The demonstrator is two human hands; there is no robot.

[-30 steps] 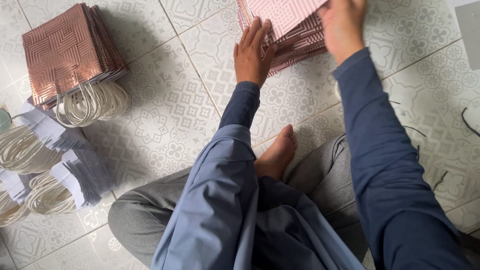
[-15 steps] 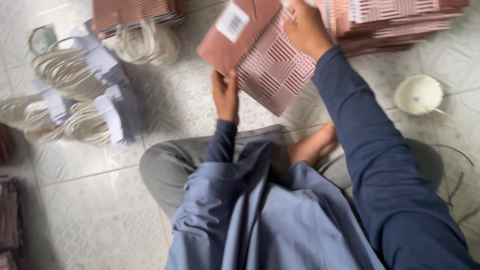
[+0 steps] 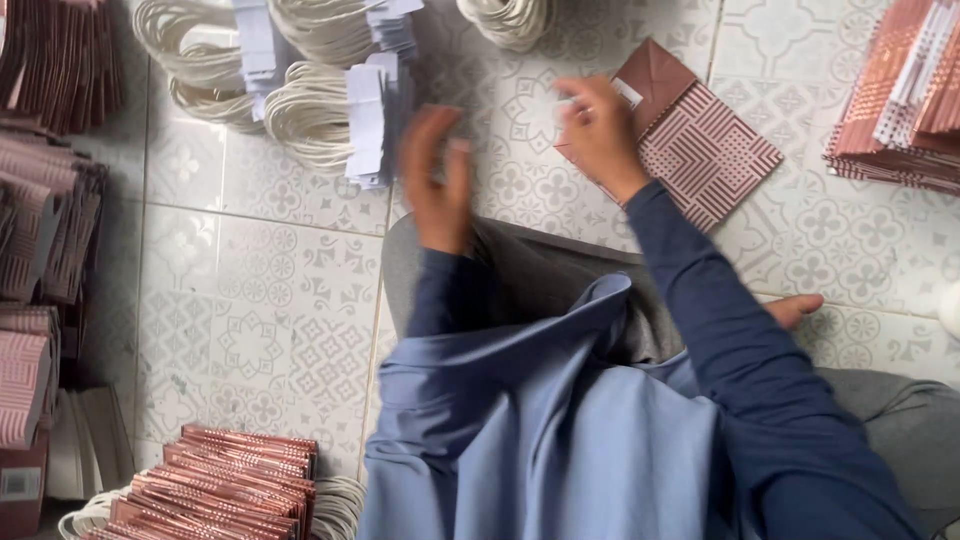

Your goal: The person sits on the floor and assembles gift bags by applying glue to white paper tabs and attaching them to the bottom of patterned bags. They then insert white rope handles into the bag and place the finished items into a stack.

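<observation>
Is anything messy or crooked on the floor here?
Nothing looks broken or spilled. One flat pink patterned paper bag lies alone and slanted on the tiled floor, with the right hand on it. The left hand is empty, in the air. Other bags sit in stacks, near bundles of white cord.

Left hand [image 3: 437, 180]: being smeared by motion blur; finger pose cannot be told.
Right hand [image 3: 598, 130]: blurred; its grip on the bag [image 3: 690, 135] cannot be told.
Bag: near corner being covered by the right hand.
Right stack [image 3: 900, 95]: being cut off by the edge.
Cord bundles [image 3: 300, 60]: being cropped at the top.
Bottom stack [image 3: 225, 490]: being cut off below.
</observation>
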